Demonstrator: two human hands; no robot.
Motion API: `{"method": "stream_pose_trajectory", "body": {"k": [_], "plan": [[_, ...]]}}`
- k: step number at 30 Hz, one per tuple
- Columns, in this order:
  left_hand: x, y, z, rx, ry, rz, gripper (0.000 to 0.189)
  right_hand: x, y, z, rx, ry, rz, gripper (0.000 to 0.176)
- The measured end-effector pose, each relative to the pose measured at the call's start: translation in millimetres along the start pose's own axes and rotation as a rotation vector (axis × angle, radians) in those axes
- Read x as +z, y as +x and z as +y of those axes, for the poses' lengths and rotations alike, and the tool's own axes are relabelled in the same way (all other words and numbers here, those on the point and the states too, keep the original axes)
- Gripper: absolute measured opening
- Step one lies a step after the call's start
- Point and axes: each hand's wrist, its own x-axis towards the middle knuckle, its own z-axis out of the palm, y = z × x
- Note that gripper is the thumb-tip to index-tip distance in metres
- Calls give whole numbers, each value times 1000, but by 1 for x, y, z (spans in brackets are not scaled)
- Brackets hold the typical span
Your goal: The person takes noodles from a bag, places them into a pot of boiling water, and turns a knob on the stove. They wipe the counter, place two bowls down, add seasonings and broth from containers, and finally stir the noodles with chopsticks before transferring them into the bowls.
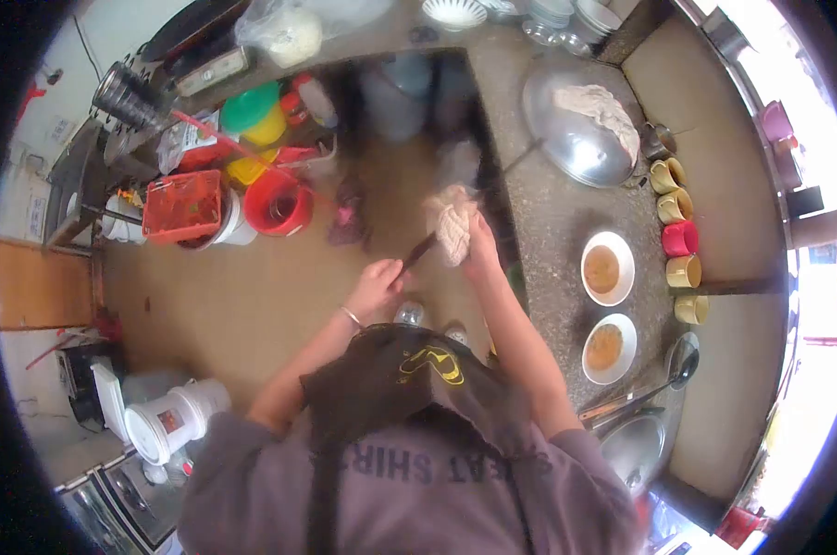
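My left hand (pixel 378 283) is closed round the dark handle (pixel 419 253) of a long, slim utensil. Ahead of it, my right hand (pixel 480 248) grips a whitish, crumpled cloth (pixel 452 231) bunched around that utensil. Beyond the cloth, a thin dark rod (pixel 522 157) runs on in the same line over the counter edge toward a large, shiny round metal pan (pixel 580 157). I cannot tell what kind of utensil it is. Another pale cloth (pixel 596 109) lies on the pan. Both hands are held in front of my body, above the floor.
Two white bowls (pixel 625 270) of brownish food stand on the stone counter (pixel 552 240) to my right, near a row of cups (pixel 682 271). Red buckets (pixel 278 205) and a red basket (pixel 182 208) are at the left; white tubs (pixel 152 433) sit lower left.
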Motion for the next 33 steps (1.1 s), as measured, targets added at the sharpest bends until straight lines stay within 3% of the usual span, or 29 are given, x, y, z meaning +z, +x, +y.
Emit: {"method": "stream_pose_trajectory", "body": {"k": [2,3,5,10,12,14,15,16,17,18,21,23,24,27,28,30,31,33], "plan": [[2,11,-7,175,87,181,21,14,-3,9,24,26,-19,22],[2,20,-14,180,79,186,21,16,-5,23,7,76,-158,26],[1,34,-28,544,198,451,18,36,-22,38,55,-189,-23,30],[-3,20,-21,547,353,477,21,49,-16,40,117,-144,-3,31],[-12,21,-28,667,412,553,22,61,-5,37,28,-210,88,28],[-19,-26,-13,322,75,370,22,53,34,-8,39,-201,56,28],[-27,-42,-14,285,90,354,22,40,55,-19,-32,-173,112,34],[-35,-55,-17,246,105,337,21,25,72,-33,-143,-92,8,37],[-46,-67,-23,200,82,318,22,45,63,-59,-162,-306,241,37],[-55,-78,-28,154,58,299,23,50,63,-66,-200,-295,227,41],[-64,-107,-22,111,69,369,21,8,101,-56,-264,-22,74,31],[-70,-123,-16,60,3,357,19,-17,109,-56,-203,242,-110,30],[-74,-130,-16,6,-53,337,18,-16,104,-54,-153,182,21,38],[-67,-113,-17,-142,-169,437,19,-45,95,-14,71,230,-188,38],[-61,-103,-11,-134,-174,437,19,-27,69,-5,153,212,-200,34],[-41,-77,5,18,-438,99,21,-1,28,28,342,238,-238,30],[-31,-64,11,24,-439,84,21,2,20,47,454,287,-267,30],[-17,-42,17,-81,-434,5,23,38,-12,61,464,303,-311,32]]}}
